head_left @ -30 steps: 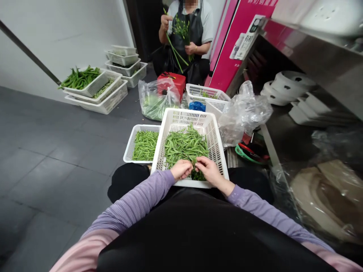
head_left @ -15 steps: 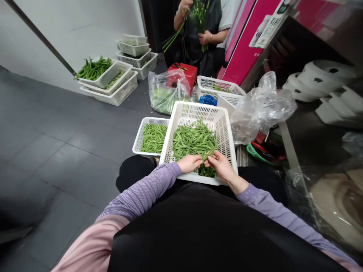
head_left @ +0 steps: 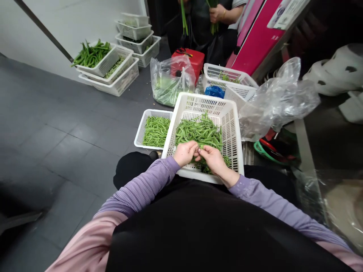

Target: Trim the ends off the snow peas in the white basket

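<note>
My left hand [head_left: 186,153] and my right hand [head_left: 213,160] meet above the near part of a large white plastic basket [head_left: 237,151] on my lap. The fingers of both are pinched together on a green pea pod, mostly hidden by the fingertips. Under and beyond them lies a heap of pea pods [head_left: 195,130] in the basket. Darker green trimmings [head_left: 208,169] sit at its near end, partly behind my right hand. To the left, a smaller white basket [head_left: 138,132] holds more pods [head_left: 155,130].
A clear bag of green vegetables [head_left: 167,85] and a red box [head_left: 195,60] stand beyond. More white baskets [head_left: 127,81] are at the left wall. Right are a crumpled plastic bag [head_left: 278,102] and a green-rimmed container [head_left: 262,153]. Opposite, a co-worker's hand [head_left: 217,14] holds green stems.
My hands have drawn closer together, and the pod seen between them earlier is now mostly covered by fingers. The view has shifted a little. The co-worker's hands have moved apart, each with stems.
</note>
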A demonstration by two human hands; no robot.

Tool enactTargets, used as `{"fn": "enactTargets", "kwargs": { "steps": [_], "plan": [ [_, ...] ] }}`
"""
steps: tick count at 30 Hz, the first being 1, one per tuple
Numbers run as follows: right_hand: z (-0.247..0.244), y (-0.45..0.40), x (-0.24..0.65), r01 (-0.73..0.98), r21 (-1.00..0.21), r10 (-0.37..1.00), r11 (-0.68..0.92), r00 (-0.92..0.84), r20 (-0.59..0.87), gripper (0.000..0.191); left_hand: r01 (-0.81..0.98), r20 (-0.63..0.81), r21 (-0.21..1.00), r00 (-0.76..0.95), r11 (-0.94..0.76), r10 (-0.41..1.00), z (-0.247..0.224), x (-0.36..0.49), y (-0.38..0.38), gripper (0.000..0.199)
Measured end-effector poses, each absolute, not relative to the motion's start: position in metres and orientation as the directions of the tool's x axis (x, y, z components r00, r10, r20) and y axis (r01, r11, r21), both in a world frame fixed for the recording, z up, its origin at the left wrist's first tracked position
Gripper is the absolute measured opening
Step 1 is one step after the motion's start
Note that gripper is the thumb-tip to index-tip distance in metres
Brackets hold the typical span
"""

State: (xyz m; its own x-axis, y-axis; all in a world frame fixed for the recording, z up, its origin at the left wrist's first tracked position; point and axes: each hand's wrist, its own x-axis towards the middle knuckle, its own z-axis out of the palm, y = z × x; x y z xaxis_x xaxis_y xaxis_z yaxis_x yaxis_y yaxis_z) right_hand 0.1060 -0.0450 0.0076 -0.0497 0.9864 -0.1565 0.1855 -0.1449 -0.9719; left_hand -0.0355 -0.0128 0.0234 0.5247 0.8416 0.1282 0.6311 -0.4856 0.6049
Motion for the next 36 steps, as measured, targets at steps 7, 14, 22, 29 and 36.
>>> {"fn": "enactTargets", "kwargs": {
  "steps": [7,14,22,29,36],
  "plan": [
    [-0.009,-0.006,0.157,0.409,-0.913,0.932,0.013,0.325,0.159,0.015,0.778,-0.525,0.321,0.621,-0.54,0.582,-0.006,-0.051,-0.01,0.019],
    [-0.061,-0.024,0.123,0.762,-0.327,0.712,0.559,-0.643,-0.282,0.015,0.74,-0.599,0.475,0.668,-0.476,0.441,-0.021,-0.042,-0.008,0.021],
    [-0.05,-0.014,0.142,0.867,-0.444,0.897,0.225,-0.362,-0.253,0.012,0.665,-0.477,0.544,0.747,-0.511,0.464,-0.032,-0.039,-0.009,0.024],
    [-0.015,-0.044,0.158,-0.07,-0.863,0.855,-0.5,-0.199,-0.479,0.022,0.561,-0.196,0.682,0.758,-0.469,0.622,-0.013,-0.022,-0.019,0.03],
    [-0.005,-0.057,0.143,-0.255,-0.81,0.849,-0.528,-0.176,-0.498,0.018,0.521,-0.06,0.589,0.791,-0.618,0.609,-0.005,-0.024,-0.027,0.027]
  ]
}}
